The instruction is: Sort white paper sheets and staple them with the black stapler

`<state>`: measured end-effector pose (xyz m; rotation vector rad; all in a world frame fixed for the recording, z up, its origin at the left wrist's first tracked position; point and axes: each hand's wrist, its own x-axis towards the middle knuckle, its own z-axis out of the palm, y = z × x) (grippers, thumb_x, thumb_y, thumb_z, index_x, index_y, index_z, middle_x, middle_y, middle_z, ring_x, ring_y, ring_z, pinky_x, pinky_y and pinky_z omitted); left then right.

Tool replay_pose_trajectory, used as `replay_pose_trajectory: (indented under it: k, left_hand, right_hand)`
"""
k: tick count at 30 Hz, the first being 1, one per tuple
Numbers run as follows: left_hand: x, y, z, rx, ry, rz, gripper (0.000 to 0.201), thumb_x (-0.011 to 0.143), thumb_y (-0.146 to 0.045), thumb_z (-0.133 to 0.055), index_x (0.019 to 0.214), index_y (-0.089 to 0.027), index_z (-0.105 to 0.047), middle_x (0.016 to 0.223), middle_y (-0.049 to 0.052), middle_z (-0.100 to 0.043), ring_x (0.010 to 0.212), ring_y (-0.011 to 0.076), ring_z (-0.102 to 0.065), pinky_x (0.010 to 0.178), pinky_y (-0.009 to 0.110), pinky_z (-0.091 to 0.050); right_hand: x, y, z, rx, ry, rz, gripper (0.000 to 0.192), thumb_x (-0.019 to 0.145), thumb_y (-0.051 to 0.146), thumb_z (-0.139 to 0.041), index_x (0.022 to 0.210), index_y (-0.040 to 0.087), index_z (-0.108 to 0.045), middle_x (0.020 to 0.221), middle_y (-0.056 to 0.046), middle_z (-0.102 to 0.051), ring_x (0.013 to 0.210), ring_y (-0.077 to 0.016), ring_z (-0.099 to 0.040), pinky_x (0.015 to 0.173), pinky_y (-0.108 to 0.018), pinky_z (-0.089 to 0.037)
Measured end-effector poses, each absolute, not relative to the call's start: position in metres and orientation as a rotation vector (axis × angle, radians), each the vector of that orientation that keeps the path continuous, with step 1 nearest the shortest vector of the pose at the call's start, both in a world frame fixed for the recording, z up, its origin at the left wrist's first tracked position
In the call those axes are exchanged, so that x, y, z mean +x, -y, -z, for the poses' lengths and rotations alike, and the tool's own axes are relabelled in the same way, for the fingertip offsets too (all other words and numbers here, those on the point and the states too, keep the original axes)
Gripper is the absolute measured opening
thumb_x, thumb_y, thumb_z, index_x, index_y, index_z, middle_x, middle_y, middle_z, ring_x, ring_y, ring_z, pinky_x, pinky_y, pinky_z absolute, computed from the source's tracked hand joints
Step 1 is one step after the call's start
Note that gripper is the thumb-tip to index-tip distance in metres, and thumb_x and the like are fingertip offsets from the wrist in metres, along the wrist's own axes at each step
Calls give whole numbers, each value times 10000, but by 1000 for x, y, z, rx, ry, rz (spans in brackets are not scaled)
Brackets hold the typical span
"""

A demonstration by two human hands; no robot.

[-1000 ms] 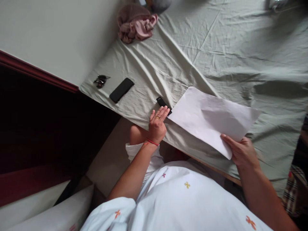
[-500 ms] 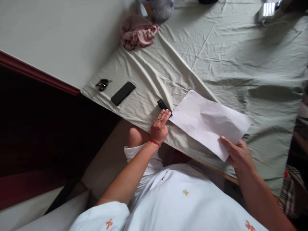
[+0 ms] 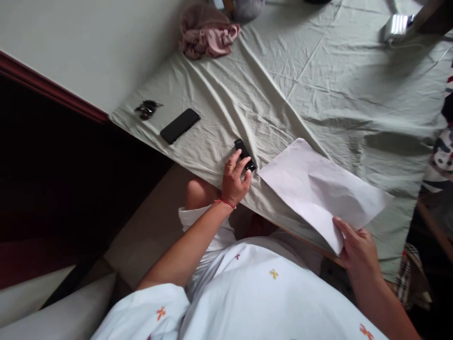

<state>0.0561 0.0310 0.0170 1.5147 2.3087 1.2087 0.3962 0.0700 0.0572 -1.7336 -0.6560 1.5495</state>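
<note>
My left hand is at the near edge of the table with its fingers spread. Its fingertips reach over a small black stapler lying on the cloth; whether they press on it I cannot tell. With my right hand I pinch the near right corner of a white sheet of paper, thumb on top and fingers hidden below. The sheet is slightly bent, and its left corner lies just right of the stapler.
A pale green cloth covers the table. Left of the stapler are a black phone and a bunch of keys. A crumpled pink cloth lies near the wall; a white adapter with a cable sits far right.
My left hand's fingers have spread from a held-together pose over the stapler. The paper has shifted right, away from the stapler, with my right hand still gripping it. The view has moved a little.
</note>
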Motion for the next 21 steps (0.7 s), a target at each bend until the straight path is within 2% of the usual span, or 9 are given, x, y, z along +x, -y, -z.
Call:
replay_pose_trajectory:
  k: [2, 4, 6, 9, 13, 17, 21]
  left_hand:
    - [58, -39, -24, 1270, -2384, -1316, 378, 969, -373, -694, 1300, -190, -680, 1380, 186, -711, 1403, 322, -626, 1219, 460, -483]
    - [57, -50, -30, 1051, -2374, -1338, 461, 922, -434, -773, 1298, -210, -630, 1132, 128, -773, 1232, 306, -717, 1119, 414, -539]
    - [53, -63, -33, 941, -2365, -1252, 498, 864, -414, -829, 1263, -234, -590, 1004, 70, -773, 1106, 299, -755, 1026, 396, -569]
    - [41, -86, -35, 907, -2390, -1161, 458, 841, -313, -813, 1207, -244, -547, 971, 43, -763, 990, 268, -760, 952, 385, -581]
    - [21, -123, -31, 875, -2334, -1268, 410, 852, -265, -771, 1169, -249, -510, 843, -17, -695, 873, 219, -744, 876, 348, -589]
    - [7, -169, -28, 894, -2312, -1368, 423, 846, -244, -789, 1168, -253, -514, 920, -1, -695, 914, 205, -737, 856, 324, -593]
    - [2, -190, -22, 1019, -2241, -1305, 479, 821, -229, -849, 1187, -249, -542, 961, 17, -704, 930, 212, -736, 887, 352, -603]
  right_hand:
    - [394, -65, -60, -1758, 659, -1561, 403, 478, 373, -1032, 680, 220, -718, 606, -13, -715, 400, -158, -590, 302, -239, -456]
    - [390, -62, -62, -1778, 660, -1582, 439, 477, 396, -1032, 704, 215, -703, 578, -10, -693, 366, -161, -559, 272, -250, -407]
    - [387, -62, -62, -1796, 634, -1582, 480, 457, 392, -1039, 733, 201, -696, 592, -9, -701, 370, -164, -566, 284, -252, -412]
    - [383, -63, -59, -1775, 588, -1532, 524, 421, 359, -1052, 760, 172, -698, 642, -11, -728, 433, -159, -620, 354, -233, -474]
    - [377, -65, -56, -1707, 562, -1498, 546, 432, 347, -1054, 820, 146, -727, 713, -21, -759, 514, -147, -663, 417, -206, -504]
    - [363, -66, -59, -1711, 481, -1457, 578, 380, 336, -1060, 802, 139, -717, 711, -10, -749, 541, -128, -649, 469, -203, -543]
    - [351, -67, -62, -1693, 447, -1391, 567, 403, 343, -1060, 807, 148, -712, 743, -1, -748, 635, -126, -680, 605, -208, -611]
